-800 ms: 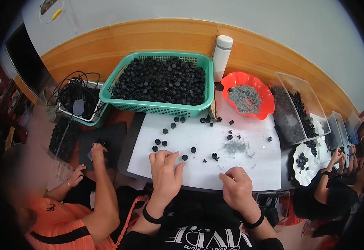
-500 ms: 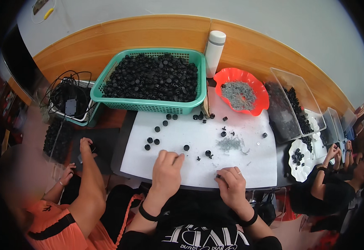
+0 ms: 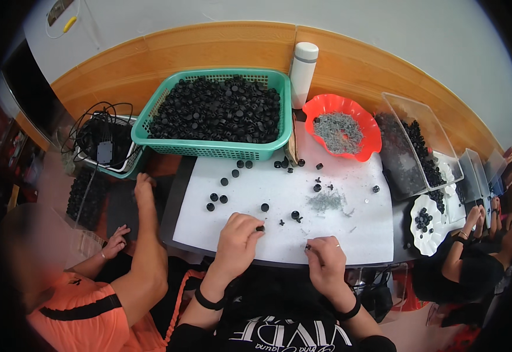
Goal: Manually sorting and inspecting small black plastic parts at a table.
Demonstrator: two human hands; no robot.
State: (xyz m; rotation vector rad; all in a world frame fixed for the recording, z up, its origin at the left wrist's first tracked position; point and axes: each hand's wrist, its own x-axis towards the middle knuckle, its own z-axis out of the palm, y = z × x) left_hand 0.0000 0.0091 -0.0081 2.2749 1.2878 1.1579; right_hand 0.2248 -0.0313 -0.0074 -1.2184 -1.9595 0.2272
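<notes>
My left hand (image 3: 236, 239) is over the front of the white sheet (image 3: 350, 234), pinching a small black round cap (image 3: 260, 228) between thumb and fingertips. At the sheet's front edge, my right hand (image 3: 326, 259) is closed, and a tiny dark piece (image 3: 307, 247) shows at its fingertips, too small to name. Between and beyond the hands lie a loose black cap (image 3: 265, 207), another cap (image 3: 295, 215) with a small black pronged part (image 3: 282, 222) near it, and a scatter of thin clear-grey pins (image 3: 325, 202). Several more caps sit toward the left.
A green basket (image 3: 209, 148) heaped with black caps stands at the back. Beside it are a white bottle (image 3: 303, 76) and a red scalloped bowl (image 3: 373, 138) of pins. On the right are a clear bin (image 3: 405, 170) and a white dish (image 3: 426, 245). A co-worker's arm (image 3: 144, 234) is at left.
My left hand has turned and shifted slightly right, bringing the black cap into sight at its fingertips. My right hand has barely moved. The co-worker's hands at left have shifted.
</notes>
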